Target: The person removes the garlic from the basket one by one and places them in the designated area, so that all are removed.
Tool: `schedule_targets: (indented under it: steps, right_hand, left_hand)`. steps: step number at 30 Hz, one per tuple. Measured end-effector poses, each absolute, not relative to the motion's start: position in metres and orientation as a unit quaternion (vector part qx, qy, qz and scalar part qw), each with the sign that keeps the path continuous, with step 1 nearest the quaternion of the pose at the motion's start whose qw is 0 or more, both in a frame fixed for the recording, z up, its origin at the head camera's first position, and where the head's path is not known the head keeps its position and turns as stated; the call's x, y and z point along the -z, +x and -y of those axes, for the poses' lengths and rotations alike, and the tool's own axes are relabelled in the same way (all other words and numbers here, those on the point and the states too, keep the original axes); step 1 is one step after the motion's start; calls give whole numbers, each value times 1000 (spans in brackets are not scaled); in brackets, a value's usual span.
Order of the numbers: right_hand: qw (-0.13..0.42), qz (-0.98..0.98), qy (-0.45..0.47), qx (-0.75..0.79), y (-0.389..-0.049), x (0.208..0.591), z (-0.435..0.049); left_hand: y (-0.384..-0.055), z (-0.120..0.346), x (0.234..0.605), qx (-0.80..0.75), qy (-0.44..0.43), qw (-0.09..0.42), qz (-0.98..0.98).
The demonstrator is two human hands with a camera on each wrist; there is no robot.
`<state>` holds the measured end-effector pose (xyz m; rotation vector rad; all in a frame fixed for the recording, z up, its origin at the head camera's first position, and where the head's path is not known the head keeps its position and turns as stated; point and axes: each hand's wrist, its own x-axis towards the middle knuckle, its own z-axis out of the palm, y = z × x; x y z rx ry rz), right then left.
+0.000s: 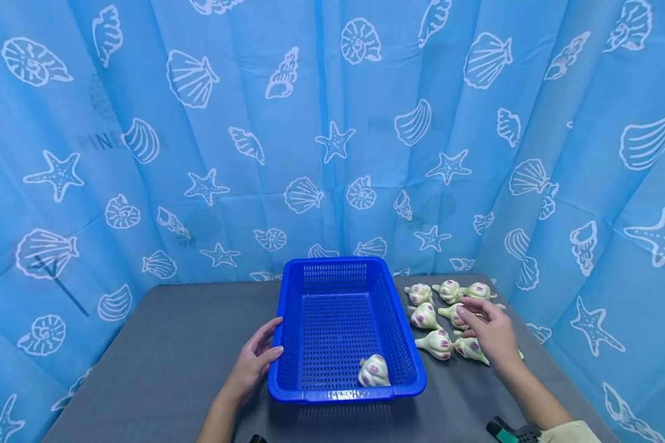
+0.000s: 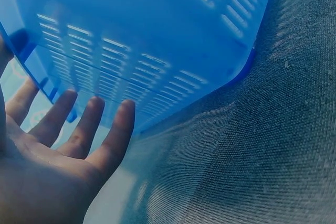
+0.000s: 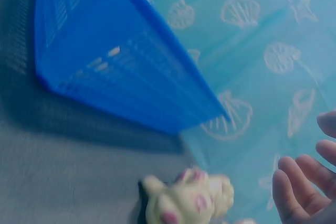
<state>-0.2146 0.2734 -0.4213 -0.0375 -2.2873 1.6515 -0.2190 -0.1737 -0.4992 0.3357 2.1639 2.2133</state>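
Observation:
A blue plastic basket with slotted walls stands on the grey table, with one garlic bulb in its near right corner. My left hand holds the basket's left rim, the thumb at the edge. In the left wrist view, several fingers lie along the outside of the slotted wall. My right hand hovers over a group of garlic bulbs right of the basket, its fingers loosely bent with nothing seen between them. It partly hides some bulbs. In the right wrist view, a bulb lies apart from the fingers.
The grey table extends left of the basket. A blue curtain with white shell prints hangs behind and at both sides. Near the right wrist is a black and green strap.

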Motion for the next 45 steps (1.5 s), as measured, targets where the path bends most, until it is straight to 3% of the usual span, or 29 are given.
schedule_targets:
  steps: [8,13,24,31,45]
  right_hand:
    - [125,812,92,-563,-230,402,-241]
    - [76,817,132,-556,-238,392,-223]
    - [-70,835,215,-502,-262,382,-192]
    - [-193,824,253,-469,-276,382,-177]
    - [-407,813,201,-365,-283,381,-136]
  left_hand:
    - [-219,174,499,-712,109,15,-694]
    - [-218,174,498,-715,110,17,-690]
    - [-219,174,499,-711,106,13,-695]
    - [-219,174,498,-712,102,16,-694]
    - [-220,175,500,-711,108,17,-695]
